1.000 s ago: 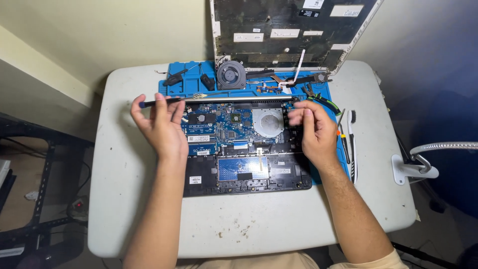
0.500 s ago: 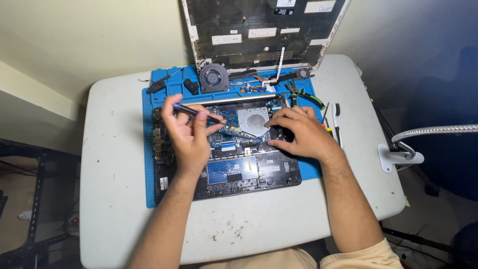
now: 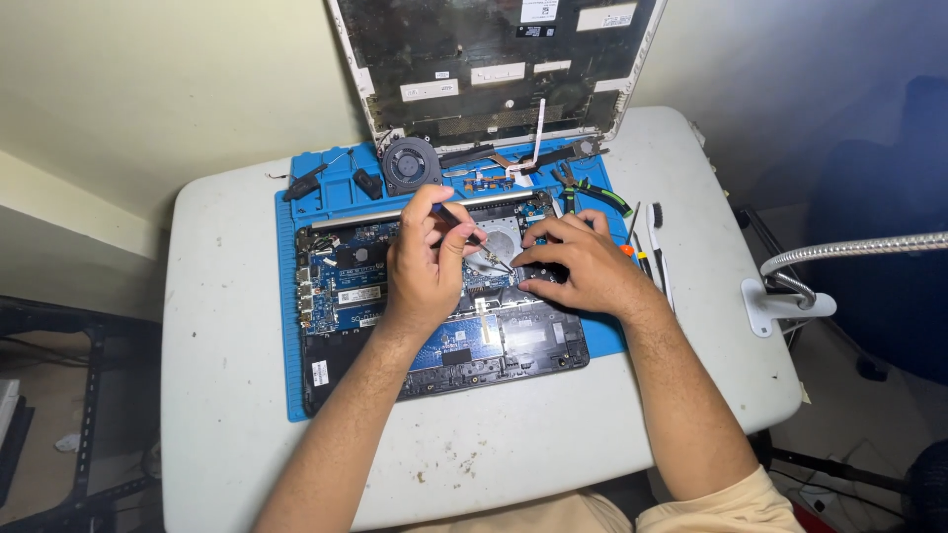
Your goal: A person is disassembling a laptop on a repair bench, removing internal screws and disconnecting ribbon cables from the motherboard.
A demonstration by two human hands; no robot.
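An opened laptop base [image 3: 336, 370] with a blue circuit board [image 3: 346, 286] lies on a blue work mat [image 3: 288, 296]. My left hand [image 3: 425, 266] is shut on a thin dark screwdriver [image 3: 472, 237], whose tip points down at a round silvery part [image 3: 494, 252] in the middle of the board. My right hand [image 3: 583, 262] rests flat on the base's right side, fingertips on a black component [image 3: 538, 274] beside the screwdriver tip. It holds nothing.
The laptop's lid [image 3: 494, 69] stands up at the back. On the mat's far strip lie a round fan [image 3: 410, 163], small black parts [image 3: 367, 183] and green-handled pliers [image 3: 597, 195]. Thin tools [image 3: 657, 247] lie right of the mat. A gooseneck lamp [image 3: 849, 247] is clamped to the white table [image 3: 227, 326].
Both hands left the long dark strip at the laptop's back edge and came to the board's middle. My left hand now holds a screwdriver; the right lies beside it.
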